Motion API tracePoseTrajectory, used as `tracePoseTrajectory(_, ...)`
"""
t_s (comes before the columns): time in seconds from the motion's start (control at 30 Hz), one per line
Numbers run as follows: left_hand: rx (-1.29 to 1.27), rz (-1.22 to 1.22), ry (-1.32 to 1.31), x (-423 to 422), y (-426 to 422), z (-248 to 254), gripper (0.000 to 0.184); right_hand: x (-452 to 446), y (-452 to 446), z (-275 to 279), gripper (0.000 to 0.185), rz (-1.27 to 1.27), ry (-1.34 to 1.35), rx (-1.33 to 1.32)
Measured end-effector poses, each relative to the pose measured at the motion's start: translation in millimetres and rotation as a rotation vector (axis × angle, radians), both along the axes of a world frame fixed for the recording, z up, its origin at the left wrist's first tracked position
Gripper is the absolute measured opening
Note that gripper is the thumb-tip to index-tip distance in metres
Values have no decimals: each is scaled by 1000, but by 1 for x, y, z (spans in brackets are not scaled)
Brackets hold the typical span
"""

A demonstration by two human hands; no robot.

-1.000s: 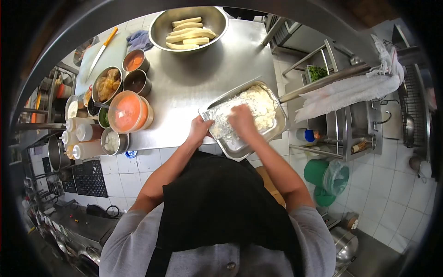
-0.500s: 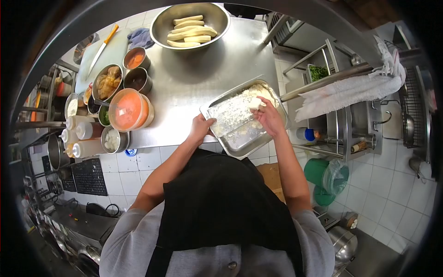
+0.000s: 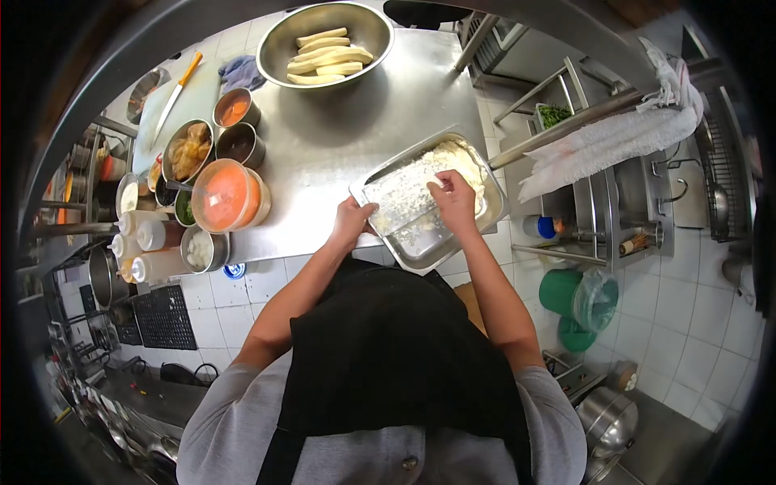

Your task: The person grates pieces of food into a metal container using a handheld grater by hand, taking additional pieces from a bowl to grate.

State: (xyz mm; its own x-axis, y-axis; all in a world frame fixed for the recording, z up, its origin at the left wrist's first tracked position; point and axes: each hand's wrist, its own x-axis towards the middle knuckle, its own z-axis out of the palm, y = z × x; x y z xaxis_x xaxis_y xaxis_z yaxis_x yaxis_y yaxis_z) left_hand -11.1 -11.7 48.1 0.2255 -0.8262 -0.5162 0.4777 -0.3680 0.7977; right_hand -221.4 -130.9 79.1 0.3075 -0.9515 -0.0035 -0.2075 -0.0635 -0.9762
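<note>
A steel tray (image 3: 422, 257) stands at an angle on the steel table's front right part, with crumbly pale food (image 3: 459, 157) in it. Over its left part lies a flat metal grater (image 3: 396, 200) speckled with white bits. My left hand (image 3: 352, 223) grips the near left end of the grater at the tray's edge. Above the grater's right side, my right hand (image 3: 454, 199) is closed, fingertips pinched on a small pale piece mostly hidden by the fingers.
A steel bowl (image 3: 381, 58) of peeled bananas or plantains stands at the back. Left are tubs, an orange-filled container (image 3: 229, 196), squeeze bottles (image 3: 153, 265) and a knife (image 3: 176, 97) on a board. A white cloth (image 3: 602, 158) hangs from the right-hand rail.
My right hand moved rapidly over the grater, lifted with a pale piece showing, then came back down onto the grater. My left hand has stayed at the tray's left edge.
</note>
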Motion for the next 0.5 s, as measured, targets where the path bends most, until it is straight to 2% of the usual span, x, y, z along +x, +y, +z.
tracePoseTrajectory(0.07,-31,1,4,0,0,-4,30,1,0,5,23,139,480,-453)
tracePoseTrajectory(0.33,-20,5,-9,-2,0,-2,31,-2,-1,0,21,126,552,-525)
tracePoseTrajectory(0.4,-19,8,-2,-3,0,-3,31,2,-1,-4,23,47,544,-439)
tracePoseTrajectory(0.47,-25,10,-6,-2,-1,-5,30,16,16,-11,24,50,527,-403)
tracePoseTrajectory(0.5,-22,11,-7,-1,-1,-5,30,22,26,-10,24,143,500,-450)
